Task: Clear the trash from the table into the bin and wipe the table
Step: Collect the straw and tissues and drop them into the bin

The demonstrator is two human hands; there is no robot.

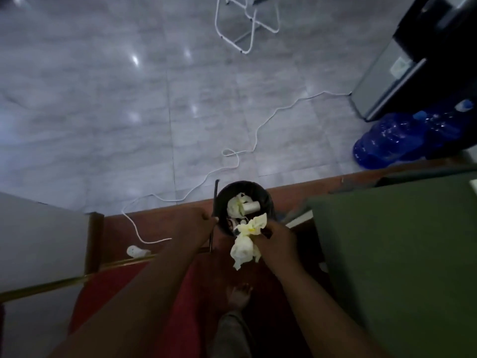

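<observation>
- The room has a grey marbled floor (129,112). A white cable (258,130) snakes across it and a red carpet (180,293) lies below the arms. The light is dim.
- The left hand (196,223) has its fingers curled at the bin's left rim, beside a thin dark rod (215,197). It appears to grip the rim and steady it, though the dimness blurs the exact hold.
- The bin (264,195) is black and round. It stands just ahead of both hands, between them, with pale trash (242,208) already inside.
- The crumpled paper (245,246) is pinched in the right hand and hangs left of it. Its long axis runs from the bin's near rim back toward the person, and only the top end overlaps the opening.
- The right hand (277,237) is closed on that paper at the bin's near-right rim. It is the nearer hand for the drop, which likely needs a short push forward before letting go.
- The green counter (387,254) lies right of that hand, and no trash shows on the part in view.
</observation>
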